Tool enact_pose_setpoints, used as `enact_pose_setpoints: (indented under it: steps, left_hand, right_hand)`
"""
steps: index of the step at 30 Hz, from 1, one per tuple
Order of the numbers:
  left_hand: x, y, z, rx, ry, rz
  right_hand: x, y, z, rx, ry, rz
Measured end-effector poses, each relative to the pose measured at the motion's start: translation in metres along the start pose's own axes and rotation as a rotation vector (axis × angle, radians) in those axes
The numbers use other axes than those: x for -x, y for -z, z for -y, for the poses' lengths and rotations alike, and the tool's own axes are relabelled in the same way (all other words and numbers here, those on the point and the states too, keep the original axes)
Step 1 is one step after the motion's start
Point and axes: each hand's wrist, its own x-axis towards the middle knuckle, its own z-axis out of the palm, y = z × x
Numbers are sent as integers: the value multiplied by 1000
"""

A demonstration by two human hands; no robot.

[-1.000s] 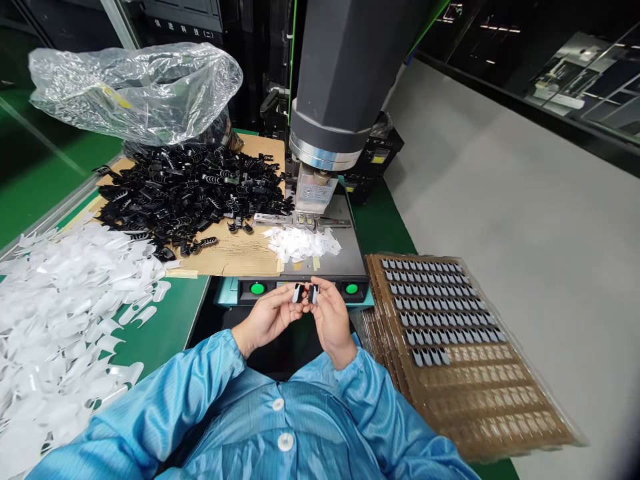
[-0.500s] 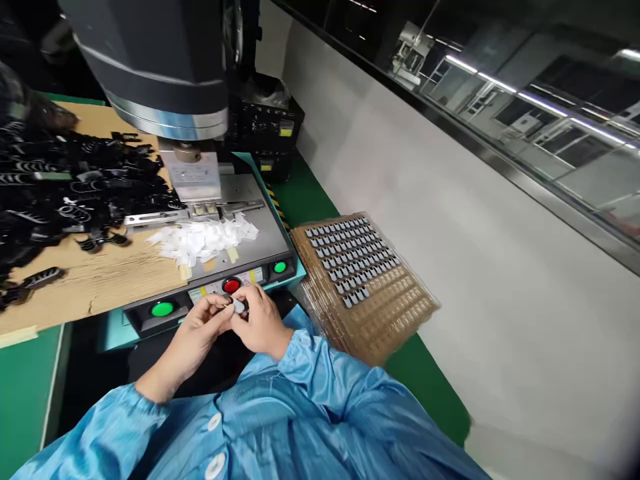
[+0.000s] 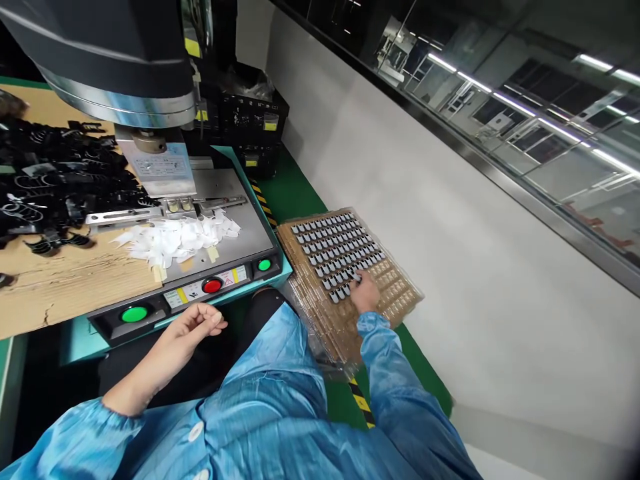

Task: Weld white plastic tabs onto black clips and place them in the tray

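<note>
My right hand [image 3: 367, 292] is over the clear plastic tray [image 3: 395, 290] on the right, its fingers pinched on a small grey rounded part [image 3: 357, 277]. It is at the end of a row of similar grey and black parts [image 3: 336, 248] sitting in the tray's pockets. My left hand [image 3: 193, 328] hovers in front of the machine's button panel, above my lap. Its thumb and fingers are curled together, and nothing shows between them. A loose pile of thin white pieces [image 3: 173, 241] lies on the machine's grey plate [image 3: 220, 190].
A press head [image 3: 135, 73] hangs above a metal fixture [image 3: 177, 205]. The front panel has a red button [image 3: 211, 285] and green buttons [image 3: 135, 314]. Black curved parts [image 3: 60, 173] cover the cardboard [image 3: 110, 287] at left. Black bins [image 3: 250, 120] stand behind, beside a white wall [image 3: 400, 173].
My hands have parted. The right one moved from in front of the panel to the tray with the grey part, while the left stayed near the panel. The view shifted slightly right.
</note>
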Motion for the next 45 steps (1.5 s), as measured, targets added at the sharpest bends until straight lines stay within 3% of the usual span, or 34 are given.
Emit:
enact_pose_setpoints:
  steps: [4,7,20,29,35,38,40,45]
  left_hand:
    - [-1,3,4,-23,2,-7]
    - [-2,7,6,-27,-3,-25]
    - [-5,12,13,-21,19,-2]
    - [-7,10,12,-38,19,-11]
    - [-9,0,8,-53,-72,-7]
    - [-13,1,4,-164,-210,-11]
    - [-16,5,-2,-291,-276,-27]
    - [-23,19,-29,-665,-471,-191]
  right_hand:
    - [-9,23,-30,605,-187,-5]
    - [-12,22,-43,902,-172,67]
    - [-32,37,-55,905,-73,55]
    - [-45,30,-60,934,19,100]
    - [-50,33,-64,880,36,60]
    - [-66,15,-58,811,164,-25]
    - [-74,-12,-37,702,295,-2]
    - [-57,-115,63,323,644,281]
